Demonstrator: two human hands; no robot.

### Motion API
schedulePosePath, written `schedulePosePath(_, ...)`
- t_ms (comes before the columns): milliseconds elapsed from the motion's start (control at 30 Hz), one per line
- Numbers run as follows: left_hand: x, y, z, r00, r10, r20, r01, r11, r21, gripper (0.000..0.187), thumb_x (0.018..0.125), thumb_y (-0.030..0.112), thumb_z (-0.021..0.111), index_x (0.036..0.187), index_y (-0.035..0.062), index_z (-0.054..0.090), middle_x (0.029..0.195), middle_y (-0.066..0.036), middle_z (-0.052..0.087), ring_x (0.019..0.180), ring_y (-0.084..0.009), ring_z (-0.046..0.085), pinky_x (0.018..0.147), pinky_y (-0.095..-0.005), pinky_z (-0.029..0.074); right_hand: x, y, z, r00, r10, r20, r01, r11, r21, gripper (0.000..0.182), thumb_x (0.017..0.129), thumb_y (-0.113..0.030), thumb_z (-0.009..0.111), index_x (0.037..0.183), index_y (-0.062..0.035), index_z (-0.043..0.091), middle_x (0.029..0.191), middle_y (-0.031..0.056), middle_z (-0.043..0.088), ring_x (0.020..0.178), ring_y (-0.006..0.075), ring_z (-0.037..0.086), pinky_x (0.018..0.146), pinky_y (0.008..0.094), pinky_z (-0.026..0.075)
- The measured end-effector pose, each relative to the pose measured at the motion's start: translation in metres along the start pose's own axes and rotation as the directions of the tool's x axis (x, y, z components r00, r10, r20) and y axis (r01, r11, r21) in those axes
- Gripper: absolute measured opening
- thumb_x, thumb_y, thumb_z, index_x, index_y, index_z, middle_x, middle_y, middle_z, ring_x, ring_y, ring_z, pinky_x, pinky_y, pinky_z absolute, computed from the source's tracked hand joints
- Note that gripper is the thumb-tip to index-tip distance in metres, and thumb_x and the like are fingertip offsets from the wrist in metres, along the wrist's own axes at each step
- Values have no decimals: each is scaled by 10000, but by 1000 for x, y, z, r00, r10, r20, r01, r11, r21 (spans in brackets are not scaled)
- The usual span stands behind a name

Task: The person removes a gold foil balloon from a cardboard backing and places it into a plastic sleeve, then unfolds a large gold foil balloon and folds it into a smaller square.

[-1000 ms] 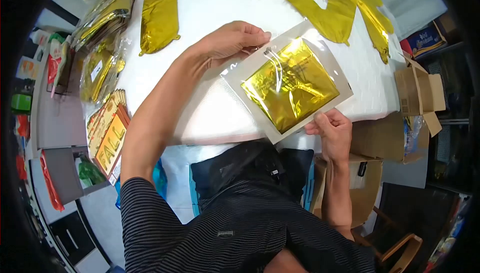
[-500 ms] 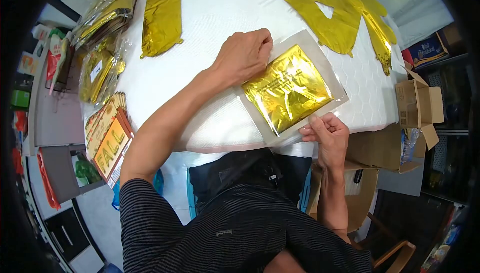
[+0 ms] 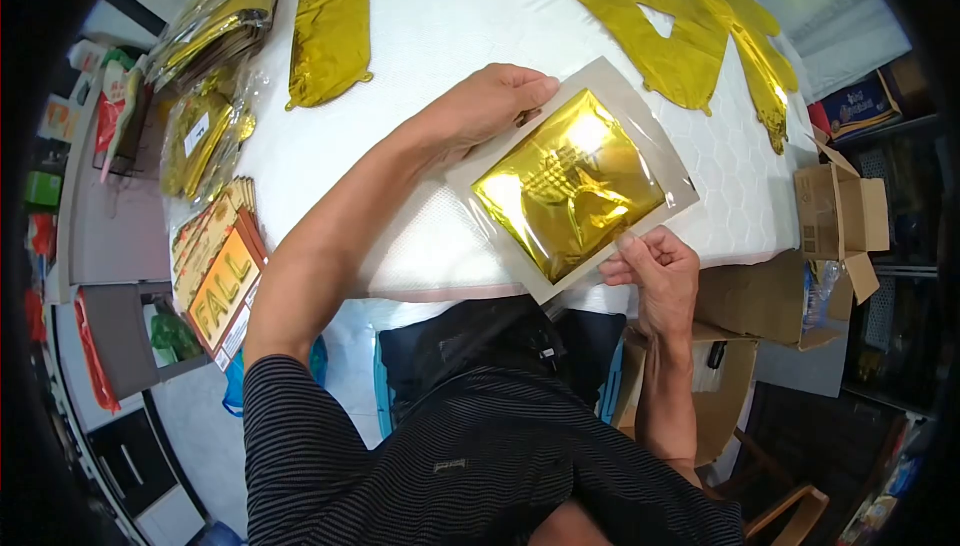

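Note:
A folded gold foil balloon (image 3: pixel 575 181) lies inside a flat plastic packet (image 3: pixel 662 151) with a greyish border, held tilted above the near part of the table. My left hand (image 3: pixel 500 101) grips the packet's upper left edge, thumb and fingers closed on it. At the lower right edge, my right hand (image 3: pixel 660 271) pinches the packet between thumb and bent fingers. Past the packet, a flat gold letter-shaped foil balloon (image 3: pixel 685 56) lies on the white padded table cover (image 3: pixel 440 36). Another flat gold foil balloon (image 3: pixel 335 36) rests at the far left.
Along the table's left edge are bagged gold foil packs (image 3: pixel 205 136) and a stack of printed "FALL" cards (image 3: pixel 222 296). A third gold foil piece (image 3: pixel 760 66) lies at the far right. Open cardboard boxes (image 3: pixel 830 201) stand off the table's right side.
The packet has tilted, and its lower left corner now reaches nearer to me. My left hand has opened out from a fist-like curl into a flatter grip on the edge. My right hand stays put.

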State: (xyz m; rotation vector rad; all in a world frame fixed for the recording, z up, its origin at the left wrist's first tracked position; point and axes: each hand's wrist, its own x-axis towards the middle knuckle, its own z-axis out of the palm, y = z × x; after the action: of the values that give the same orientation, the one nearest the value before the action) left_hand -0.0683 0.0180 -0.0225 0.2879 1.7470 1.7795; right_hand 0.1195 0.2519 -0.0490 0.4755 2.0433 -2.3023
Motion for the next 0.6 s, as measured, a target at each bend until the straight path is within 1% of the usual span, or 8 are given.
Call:
schedulePosePath(67, 4, -3, 3, 991, -85, -108, 94, 993, 77, 311, 1083, 322, 587, 1165, 46, 705, 948, -3, 710, 810, -50, 645, 735, -219, 569, -1, 2, -3, 1000, -2, 29, 2, 1000, 25, 146, 989, -98, 707, 904, 11, 661, 793, 118, 731, 675, 170, 737, 608, 277, 623)
schedulePosePath(133, -1, 1, 6, 993, -55, -109, 67, 992, 110, 473, 1114, 403, 490, 1280, -9, 649, 1059, -78, 692, 886, -98, 631, 794, -262, 569, -2, 4, -6, 998, -29, 60, 27, 999, 31, 126, 989, -82, 700, 934, 26, 667, 818, 126, 738, 693, 187, 742, 651, 300, 634)
schedulePosePath(200, -5, 4, 3, 993, -106, -45, 102, 990, -94, 507, 1134, 419, 421, 1300, -9, 637, 1047, -79, 682, 908, -91, 643, 806, -264, 576, -6, 2, -5, 996, -32, 85, 28, 999, 41, 121, 988, -79, 700, 950, 32, 671, 833, 132, 742, 707, 194, 745, 672, 308, 638)
schedulePosePath(233, -5, 3, -1, 996, -79, -43, 77, 996, -49, 517, 1140, 425, 381, 1311, 5, 631, 1027, -73, 677, 922, -85, 673, 819, -249, 595, -7, 2, -4, 993, -35, 115, 29, 998, 49, 118, 986, -76, 701, 965, 37, 674, 848, 138, 746, 720, 202, 749, 694, 317, 641)
schedulePosePath(267, -6, 3, -5, 996, -79, -46, 77, 996, -48, 517, 1140, 425, 381, 1311, 5, 631, 1027, -73, 677, 922, -85, 673, 819, -249, 595, -8, 3, -5, 992, -35, 118, 29, 998, 50, 118, 986, -76, 701, 965, 37, 674, 848, 138, 746, 720, 202, 749, 694, 317, 641)
schedulePosePath(333, -10, 5, -11, 988, -81, 132, 117, 949, -292, 491, 1138, 407, 399, 1317, 8, 623, 1012, -58, 674, 900, -72, 689, 807, -225, 609, -8, 8, -8, 984, -52, 168, 47, 998, 38, 117, 988, -74, 699, 988, 40, 676, 866, 145, 752, 733, 199, 749, 715, 325, 644)
schedulePosePath(433, -13, 2, -15, 992, -63, 111, 102, 913, -396, 422, 1119, 339, 482, 1319, -11, 608, 1059, -97, 735, 868, -112, 750, 764, -215, 637, -8, 7, -6, 993, -8, 120, -1, 997, 74, 109, 989, -74, 698, 982, 33, 675, 861, 138, 751, 723, 188, 745, 705, 321, 643)
schedulePosePath(600, -18, 2, -39, 977, -18, 214, 86, 945, -316, 354, 1099, 253, 542, 1303, -27, 616, 1036, -76, 725, 843, -104, 729, 772, -210, 626, -8, 7, -8, 994, -15, 112, 6, 996, 84, 100, 988, -80, 702, 969, 14, 674, 844, 121, 746, 725, 165, 742, 688, 306, 640)
